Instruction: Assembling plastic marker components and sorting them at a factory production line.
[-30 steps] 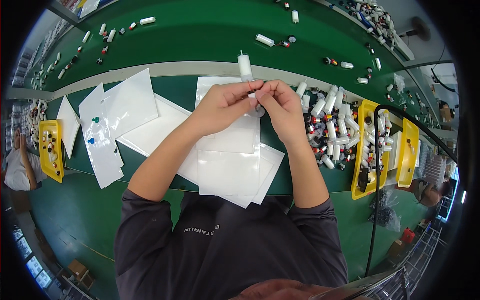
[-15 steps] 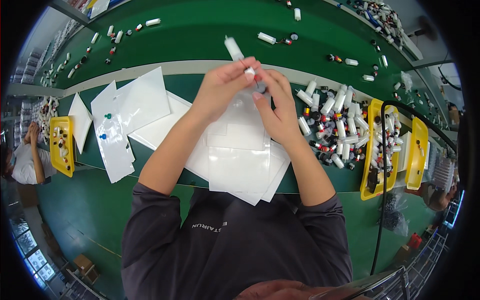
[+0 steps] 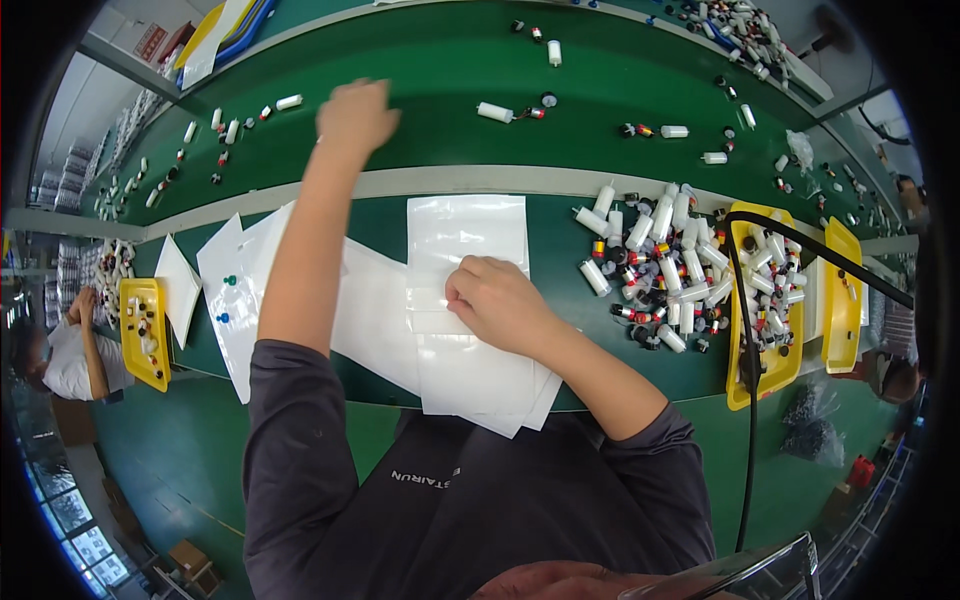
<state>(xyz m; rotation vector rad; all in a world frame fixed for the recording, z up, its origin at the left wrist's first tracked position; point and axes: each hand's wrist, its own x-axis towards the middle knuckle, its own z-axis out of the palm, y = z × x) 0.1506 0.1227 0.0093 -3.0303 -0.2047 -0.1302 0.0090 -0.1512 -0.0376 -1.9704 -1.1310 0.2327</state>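
My left hand (image 3: 358, 115) is stretched far out over the green belt (image 3: 430, 130), blurred by motion. Its fingers cannot be made out clearly, and anything in them is hidden. Close to my body, my right hand (image 3: 497, 305) rests over a stack of white sheets and clear plastic sleeves (image 3: 470, 375). Its fingers are curled in toward the thumb, hiding whatever they may hold. Right of the stack lies a heap of small white cylinders (image 3: 668, 272) with red, yellow and black wired parts among them. A white cylinder (image 3: 494, 112) lies on the belt, right of my left hand.
At the right stand two yellow trays (image 3: 740, 375), the nearer one filled with parts, and a black cable (image 3: 750, 480) hangs in front. Another yellow tray (image 3: 160, 375) sits at the left, near a co-worker (image 3: 80, 345). White sheets (image 3: 222, 270) lie left of my arm.
My hands have parted: the left swung up and left over the belt, the right came down onto the sheets. The white cylinder with wires they held is out of sight. The view has shifted slightly.
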